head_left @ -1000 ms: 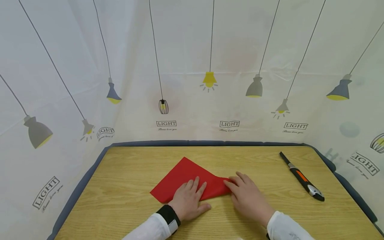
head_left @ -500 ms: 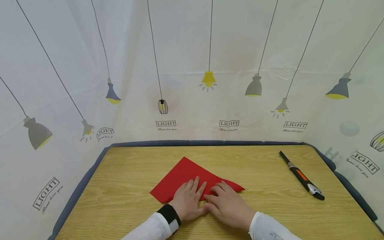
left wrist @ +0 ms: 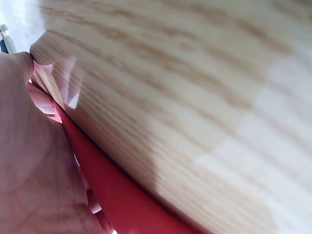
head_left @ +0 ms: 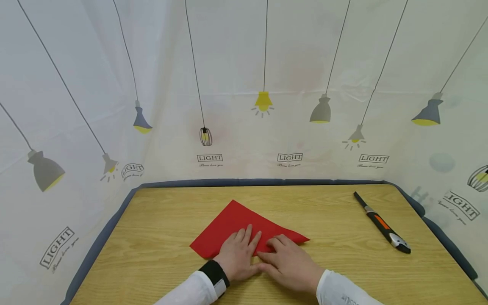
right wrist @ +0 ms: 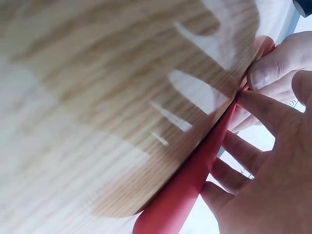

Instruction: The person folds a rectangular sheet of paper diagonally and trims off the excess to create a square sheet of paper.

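Observation:
A folded sheet of red paper (head_left: 225, 224) lies at the middle of the wooden table, its right end narrowing to a point. My left hand (head_left: 236, 252) rests flat on the sheet's near part with fingers spread. Beside it, my right hand (head_left: 287, 262) touches the near edge with its fingertips, fingers slightly bent; the two thumbs meet or nearly meet. In the left wrist view the paper (left wrist: 117, 190) shows as a folded strip past the palm (left wrist: 34, 161). The right wrist view has several fingers of the right hand (right wrist: 273, 170) along the rounded fold (right wrist: 185, 195).
A slim black tool (head_left: 383, 224) with an orange stripe and a silver part near its end lies at the table's right. Grey-blue edging (head_left: 244, 182) borders the table (head_left: 160, 212). Behind hangs a white sheet (head_left: 236, 63) printed with lamps.
My right hand has moved left from the paper's right end to beside the left hand, letting that pointed end show. The left hand has stayed in place.

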Demonstrator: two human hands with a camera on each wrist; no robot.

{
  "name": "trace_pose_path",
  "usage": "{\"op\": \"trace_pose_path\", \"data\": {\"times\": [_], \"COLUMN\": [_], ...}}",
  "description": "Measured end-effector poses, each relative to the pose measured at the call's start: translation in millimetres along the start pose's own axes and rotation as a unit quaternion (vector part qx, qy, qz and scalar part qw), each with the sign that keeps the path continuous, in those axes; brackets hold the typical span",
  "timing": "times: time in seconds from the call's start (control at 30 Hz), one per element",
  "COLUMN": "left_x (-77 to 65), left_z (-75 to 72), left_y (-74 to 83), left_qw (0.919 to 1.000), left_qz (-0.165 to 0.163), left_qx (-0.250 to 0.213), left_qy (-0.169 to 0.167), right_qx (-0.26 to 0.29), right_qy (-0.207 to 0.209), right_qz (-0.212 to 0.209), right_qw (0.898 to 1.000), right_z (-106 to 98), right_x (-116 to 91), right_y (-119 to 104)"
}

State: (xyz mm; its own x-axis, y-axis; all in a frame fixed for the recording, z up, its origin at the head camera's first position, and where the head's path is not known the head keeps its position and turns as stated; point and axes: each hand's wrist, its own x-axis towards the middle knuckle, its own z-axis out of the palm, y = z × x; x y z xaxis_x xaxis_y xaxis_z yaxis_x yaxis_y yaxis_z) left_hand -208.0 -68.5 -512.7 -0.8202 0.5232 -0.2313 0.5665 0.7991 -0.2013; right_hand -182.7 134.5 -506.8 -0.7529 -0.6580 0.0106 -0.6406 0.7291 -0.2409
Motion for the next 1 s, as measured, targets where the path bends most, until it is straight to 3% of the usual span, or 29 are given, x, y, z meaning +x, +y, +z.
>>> {"op": "trace_pose_path", "data": {"times": [0.3, 0.57, 0.7, 0.87, 1.0], "left_x": [-3.0, -33.0, -43.2, -46.1, -45.8], "left_z": [-1.9, -9.5, -10.4, -11.8, -8.8], "left_y": [-0.2, 13.0, 20.7, 26.1, 26.0], "left_qw": [1.0, 0.9993, 0.9987, 0.9985, 0.9968], "left_qz": [0.0, 0.024, 0.021, 0.009, 0.005], "left_qx": [0.001, -0.029, -0.046, -0.047, -0.072], "left_qy": [-0.004, 0.001, -0.005, -0.026, -0.035], "right_qx": [-0.009, -0.003, -0.006, 0.005, 0.01], "right_qy": [-0.011, -0.022, -0.029, -0.041, -0.045], "right_qz": [0.0, -0.007, 0.002, 0.016, 0.016], "right_qw": [1.0, 1.0, 1.0, 0.999, 0.999], "right_z": [0.6, -3.3, -2.7, -3.3, -4.2], "right_x": [0.5, 0.2, -0.4, -1.5, -1.8], "right_y": [-1.6, -3.7, -2.3, -2.2, -2.6]}}
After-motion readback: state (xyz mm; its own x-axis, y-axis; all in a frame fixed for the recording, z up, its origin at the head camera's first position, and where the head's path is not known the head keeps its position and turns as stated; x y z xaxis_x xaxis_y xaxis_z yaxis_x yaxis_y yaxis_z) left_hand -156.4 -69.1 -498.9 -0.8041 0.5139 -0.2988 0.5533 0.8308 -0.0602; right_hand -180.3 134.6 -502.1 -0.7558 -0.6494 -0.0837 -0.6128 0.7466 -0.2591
